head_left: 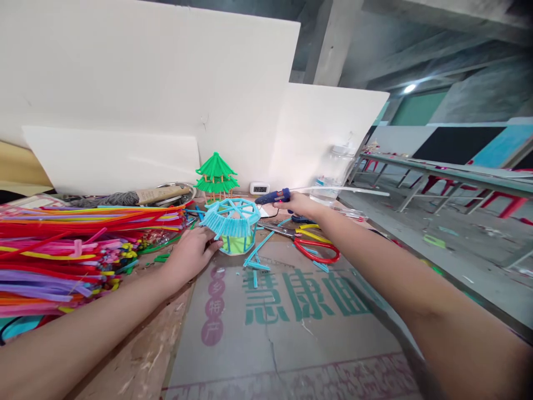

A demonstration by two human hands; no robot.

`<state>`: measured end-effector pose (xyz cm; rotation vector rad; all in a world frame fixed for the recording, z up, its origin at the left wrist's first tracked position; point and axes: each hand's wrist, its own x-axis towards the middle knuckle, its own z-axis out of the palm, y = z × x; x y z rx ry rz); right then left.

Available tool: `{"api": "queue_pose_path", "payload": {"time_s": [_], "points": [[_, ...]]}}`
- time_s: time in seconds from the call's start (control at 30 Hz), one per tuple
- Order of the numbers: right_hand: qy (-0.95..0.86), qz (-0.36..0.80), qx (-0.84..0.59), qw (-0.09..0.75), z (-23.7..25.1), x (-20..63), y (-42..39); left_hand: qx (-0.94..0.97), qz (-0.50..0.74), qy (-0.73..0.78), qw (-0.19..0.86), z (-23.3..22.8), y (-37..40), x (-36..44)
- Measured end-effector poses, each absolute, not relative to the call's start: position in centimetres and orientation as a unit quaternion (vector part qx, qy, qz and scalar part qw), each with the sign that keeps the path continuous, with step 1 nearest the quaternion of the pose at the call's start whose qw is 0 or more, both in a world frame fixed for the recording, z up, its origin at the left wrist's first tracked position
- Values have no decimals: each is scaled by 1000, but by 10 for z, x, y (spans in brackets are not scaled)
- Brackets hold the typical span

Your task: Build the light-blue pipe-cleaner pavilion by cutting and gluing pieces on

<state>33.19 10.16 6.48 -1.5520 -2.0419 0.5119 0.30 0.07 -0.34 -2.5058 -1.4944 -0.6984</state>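
Note:
My left hand (pixel 192 249) grips the left side of a light blue pipe-cleaner model (pixel 231 220), a fringed roof frame over a green base, standing on a sheet of printed cardboard (pixel 287 322). My right hand (pixel 300 204) holds a blue hot glue gun (pixel 272 196) just right of the model's roof, its nozzle pointing left with a clear glue stick (pixel 350 190) trailing out behind.
A big pile of coloured pipe cleaners (pixel 70 244) fills the left. Behind stand a green pagoda model (pixel 216 176), a small clock (pixel 259 188) and white boards. Red and yellow scissors (pixel 313 245) and blue offcuts lie right of the model. A plastic bottle (pixel 332 172) is at the table's right edge.

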Motion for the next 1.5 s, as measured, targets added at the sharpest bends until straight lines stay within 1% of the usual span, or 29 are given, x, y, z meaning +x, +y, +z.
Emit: {"api": "queue_pose_path", "payload": {"time_s": [0.23, 0.43, 0.6, 0.7, 0.73, 0.83, 0.9, 1.1, 1.3, 1.5], "points": [[-752, 158, -603, 212, 49, 332, 115, -834, -230, -498, 70, -3, 0, 3], [-768, 92, -610, 169, 62, 341, 106, -834, -244, -490, 64, -5, 2, 2], [-755, -27, -638, 148, 74, 346, 65, -834, -235, -494, 63, -4, 1, 3], [-777, -78, -604, 158, 80, 333, 23, -836, -230, -495, 57, -2, 0, 3], [-803, -57, -572, 159, 82, 326, 9, -836, -232, -494, 55, -1, 0, 4], [-853, 115, -480, 171, 80, 303, -27, -835, -243, -491, 46, 0, -2, 4], [-867, 174, -439, 156, 74, 290, -42, -832, -252, -493, 37, 0, -2, 4], [-905, 97, -397, 117, 54, 275, -52, -833, -252, -492, 33, -1, -1, 3], [-902, 136, -387, 139, 51, 278, -49, -840, -229, -490, 50, -1, -1, 3], [-900, 151, -380, 150, 55, 282, -52, -838, -222, -495, 54, 0, -1, 3]]}}
